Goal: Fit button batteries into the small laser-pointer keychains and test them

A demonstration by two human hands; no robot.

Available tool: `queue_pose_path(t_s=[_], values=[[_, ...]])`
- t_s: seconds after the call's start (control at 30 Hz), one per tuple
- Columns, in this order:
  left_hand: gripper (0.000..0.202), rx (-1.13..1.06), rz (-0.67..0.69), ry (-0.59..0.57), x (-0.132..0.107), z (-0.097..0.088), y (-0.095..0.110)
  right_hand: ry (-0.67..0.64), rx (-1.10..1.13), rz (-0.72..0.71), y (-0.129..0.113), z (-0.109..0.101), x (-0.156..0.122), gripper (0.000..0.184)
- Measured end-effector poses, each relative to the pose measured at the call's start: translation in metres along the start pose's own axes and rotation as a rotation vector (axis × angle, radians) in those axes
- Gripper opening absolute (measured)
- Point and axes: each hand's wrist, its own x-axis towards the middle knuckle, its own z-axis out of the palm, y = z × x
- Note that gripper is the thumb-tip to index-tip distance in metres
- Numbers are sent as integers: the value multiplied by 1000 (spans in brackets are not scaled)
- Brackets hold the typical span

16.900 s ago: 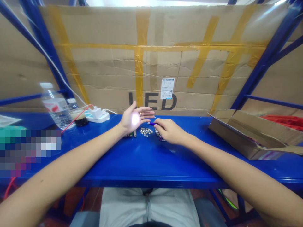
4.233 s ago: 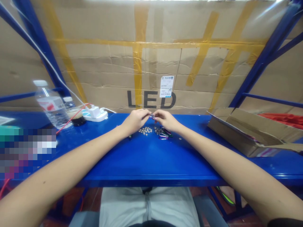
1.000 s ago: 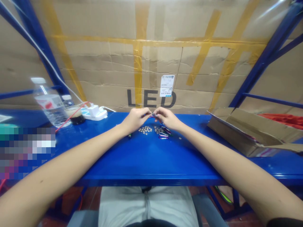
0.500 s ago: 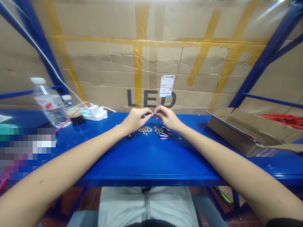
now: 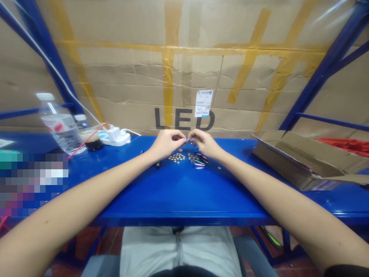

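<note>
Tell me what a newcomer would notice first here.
Probably the big black LED lettering on the cardboard behind the hands. Next, the left hand and right hand, close together above the blue table, with a small shiny piece at their fingertips. Lower in view lie metal discs and, right of them, carabiners.

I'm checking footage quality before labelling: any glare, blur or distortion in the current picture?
Head view: the small shiny piece at the fingertips of the left hand and right hand is too blurred to make out; head view: a bright streak in the upper right, sheen on the blue table; head view: the large bottle leans, probably wide-angle stretch, and the left edge is partly pixelated.
</note>
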Motion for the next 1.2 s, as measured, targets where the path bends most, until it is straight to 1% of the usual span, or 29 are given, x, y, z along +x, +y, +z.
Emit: queue_pose_path(t_s=[0.07,0.17,0.33,0.43,0.47,0.53,0.6,0.63,0.7,0.8,0.9,1.0,1.1,1.2], values=[[16,-37,-2,-5,0,1,1,-29,99,28,0,1,1,11],[15,-27,35,-1,-2,2,3,-69,210,48,-1,1,2,9],[14,43,113,6,-3,2,4,-92,266,59,-3,1,2,8],[13,134,173,22,-2,0,4,-99,232,56,-1,0,2,9],[13,183,197,24,-1,-1,2,-92,191,56,2,0,2,10],[14,306,240,9,2,-5,-3,-62,42,46,10,-4,2,12],[18,453,266,-44,5,-10,-12,-36,-207,14,21,-8,1,15],[20,533,273,-81,7,-12,-17,-54,-328,6,26,-11,0,19],[23,669,296,-177,10,-15,-29,-144,-501,27,36,-14,-1,27],[26,786,274,-305,15,-15,-41,-254,-645,27,40,-13,0,35],[28,820,243,-393,18,-10,-43,-289,-709,-63,33,-9,4,42],[29,802,219,-431,20,-7,-42,-265,-724,-112,26,-8,7,46],[31,744,192,-476,25,-7,-45,-217,-688,-81,26,-9,6,46],[32,685,204,-545,31,-10,-51,-140,-587,14,32,-11,5,47]])
